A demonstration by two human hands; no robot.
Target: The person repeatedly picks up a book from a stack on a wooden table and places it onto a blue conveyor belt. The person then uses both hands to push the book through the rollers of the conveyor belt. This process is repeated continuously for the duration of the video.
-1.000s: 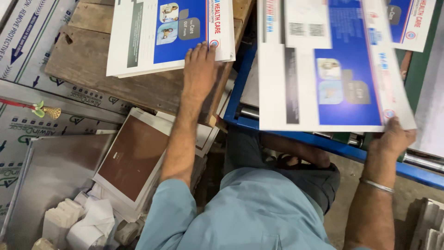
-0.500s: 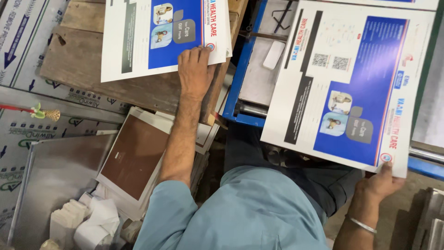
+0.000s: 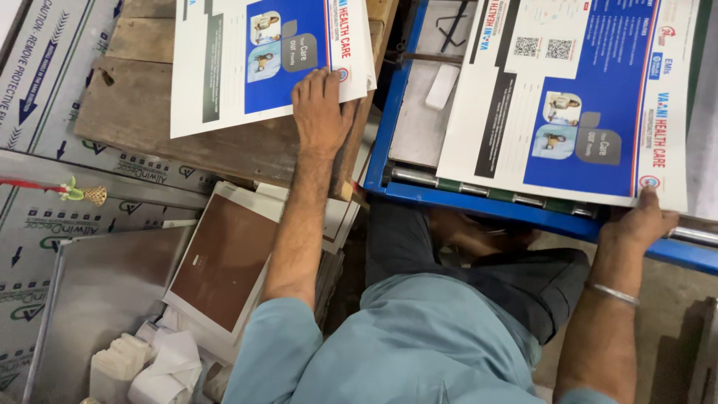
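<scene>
To your left, a worn wooden plank surface (image 3: 149, 112) carries the stack of white-and-blue printed paper sheets (image 3: 262, 56), and nearer to you below it lie grey metal-faced panels with arrow-marked protective film (image 3: 45, 150). A thin red rod tipped with a small gold bell-shaped ornament (image 3: 82, 194) lies across those panels. Just near of the plank's edge, a brown rectangular board with a white border (image 3: 224, 258) rests tilted on a pile of others, and folded white paper scraps (image 3: 149, 366) sit at the near left. To your right stands a blue metal-framed machine bed (image 3: 479, 202) with a grey plate, a small white bar (image 3: 443, 86) on it, and a roller along its near edge.

Your left hand (image 3: 321, 112) lies flat, palm down with its fingers together, pressing the near right corner of the stack. Your right hand (image 3: 639, 224), a silver bangle (image 3: 613, 293) on its wrist, pinches the near right corner of a single large white-and-blue printed sheet (image 3: 576, 97), which lies slanted over the machine bed. Both prints show blue panels with small photographs; the single sheet also has two square code patches at its far side.
</scene>
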